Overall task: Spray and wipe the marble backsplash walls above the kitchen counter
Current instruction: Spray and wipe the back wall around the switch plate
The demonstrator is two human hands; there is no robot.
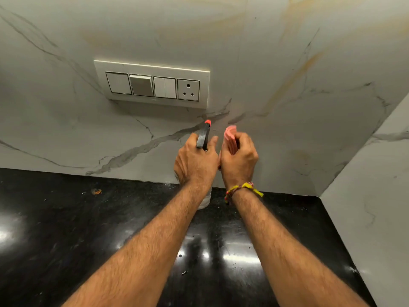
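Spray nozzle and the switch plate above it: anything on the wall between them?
Nothing but bare marble backsplash with a grey vein, in the head view. The spray bottle in the left hand points its orange tip just below the switch plate and its socket.

Both bare forearms reach forward, nearly parallel, hands side by side and almost touching. The left hand (195, 159) is wrapped closed, thumb up. The right hand (239, 157) is curled into a fist, a thread band at its wrist.

No readable text, label or number anywhere.
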